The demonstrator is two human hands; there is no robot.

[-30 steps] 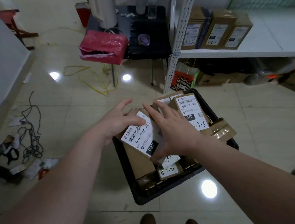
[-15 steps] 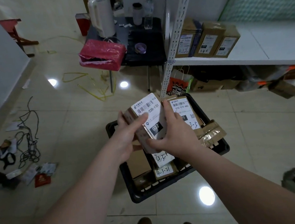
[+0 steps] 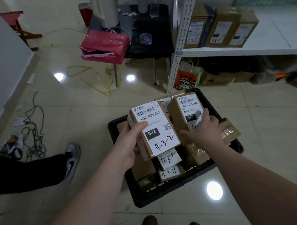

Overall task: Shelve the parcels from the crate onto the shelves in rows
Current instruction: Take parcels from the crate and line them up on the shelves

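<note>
Nearest us, our left hand [image 3: 129,148] grasps a brown cardboard parcel with a white shipping label [image 3: 157,128] above the black plastic crate [image 3: 171,192], thumb across the label. The parcel's long axis runs away from us, label facing up, with handwritten "4-3-2" at the wrist end and the barcode at the far end. Just right of it, our right hand [image 3: 206,133] lays blurred fingers on a second brown box marked "070" [image 3: 186,108]; we cannot tell whether it grips, and beyond it three brown boxes [image 3: 221,28] stand in a row on the white metal shelf [image 3: 269,45].
</note>
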